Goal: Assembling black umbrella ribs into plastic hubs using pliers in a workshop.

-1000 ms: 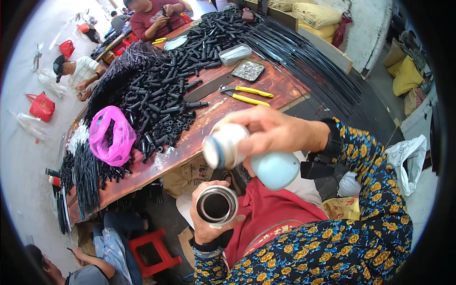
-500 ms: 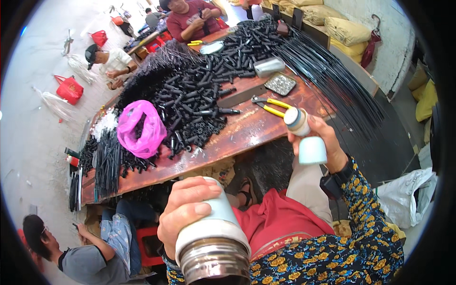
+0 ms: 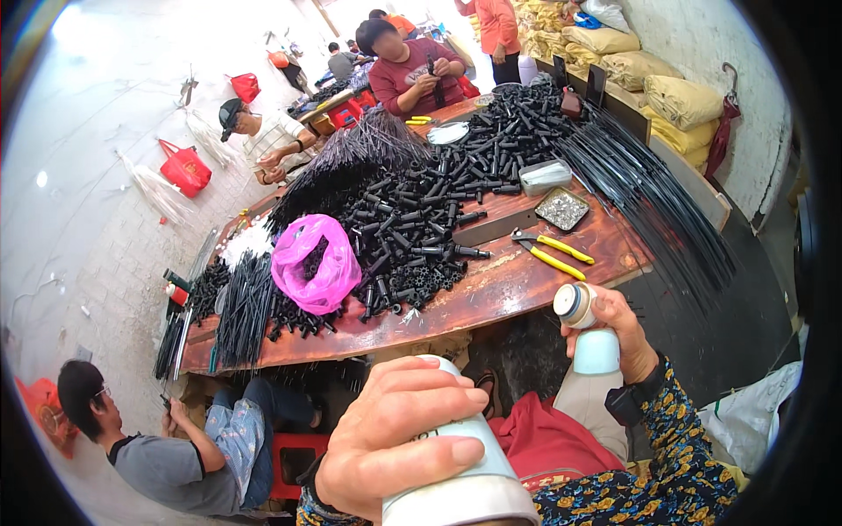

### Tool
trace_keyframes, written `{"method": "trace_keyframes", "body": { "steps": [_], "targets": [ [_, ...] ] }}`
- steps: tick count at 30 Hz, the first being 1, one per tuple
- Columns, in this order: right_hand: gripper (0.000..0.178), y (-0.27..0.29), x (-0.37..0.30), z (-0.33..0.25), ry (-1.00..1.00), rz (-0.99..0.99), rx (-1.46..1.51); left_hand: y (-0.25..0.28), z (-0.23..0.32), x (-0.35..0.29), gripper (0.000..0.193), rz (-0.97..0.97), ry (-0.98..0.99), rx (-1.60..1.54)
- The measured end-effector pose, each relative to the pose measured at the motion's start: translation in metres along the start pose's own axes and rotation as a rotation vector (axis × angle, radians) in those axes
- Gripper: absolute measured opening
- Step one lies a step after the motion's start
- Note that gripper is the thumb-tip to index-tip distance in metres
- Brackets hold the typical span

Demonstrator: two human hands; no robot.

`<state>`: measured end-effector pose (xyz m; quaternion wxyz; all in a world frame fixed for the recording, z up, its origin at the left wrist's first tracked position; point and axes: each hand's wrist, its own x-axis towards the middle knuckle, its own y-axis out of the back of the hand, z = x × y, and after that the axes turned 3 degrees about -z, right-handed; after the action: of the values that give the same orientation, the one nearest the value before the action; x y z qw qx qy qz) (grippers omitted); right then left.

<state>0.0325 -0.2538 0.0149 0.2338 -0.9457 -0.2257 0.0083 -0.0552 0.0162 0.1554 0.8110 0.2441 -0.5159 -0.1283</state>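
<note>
My left hand (image 3: 399, 438) is wrapped round a pale blue thermos flask (image 3: 469, 501), which is tilted with its mouth end toward me at the lower edge. The flask's mouth is mostly cut off by the frame. My right hand (image 3: 627, 329), out over my lap, grips two pieces: a round white stopper (image 3: 572, 304) and a pale blue cup lid (image 3: 596, 352). In front of the right hand, yellow-handled pliers (image 3: 561, 259) lie on the wooden table (image 3: 412, 323).
Black plastic tube parts (image 3: 412, 210) heap the table, beside thin black rods (image 3: 658, 188), a pink plastic bag (image 3: 316, 272), a tray of small metal pieces (image 3: 562, 209) and a clear box (image 3: 545, 177). Co-workers sit across and at left. Yellow sacks (image 3: 684, 92) stand at the far right.
The view has shifted, so the table sits farther right. The flask has come lower in view, its metal neck now out of sight. Both hands keep their holds.
</note>
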Motion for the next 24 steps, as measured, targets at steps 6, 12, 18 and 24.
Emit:
{"method": "trace_keyframes", "body": {
  "steps": [6,12,18,24],
  "targets": [
    [0.057,-0.005,0.002,0.002,-0.007,-0.020,-0.013,0.019,0.007,0.008,0.029,-0.009,0.078,-0.068],
    [0.056,-0.010,-0.003,0.000,-0.016,-0.001,-0.043,0.040,0.018,0.024,0.029,-0.139,0.077,0.033],
    [0.055,-0.012,0.001,0.002,-0.019,-0.020,-0.046,0.057,0.025,0.032,0.027,-0.194,0.053,0.102],
    [0.054,-0.016,0.000,0.001,-0.007,-0.023,-0.060,0.059,0.032,0.027,0.027,-0.092,0.015,0.198]
  ]
}}
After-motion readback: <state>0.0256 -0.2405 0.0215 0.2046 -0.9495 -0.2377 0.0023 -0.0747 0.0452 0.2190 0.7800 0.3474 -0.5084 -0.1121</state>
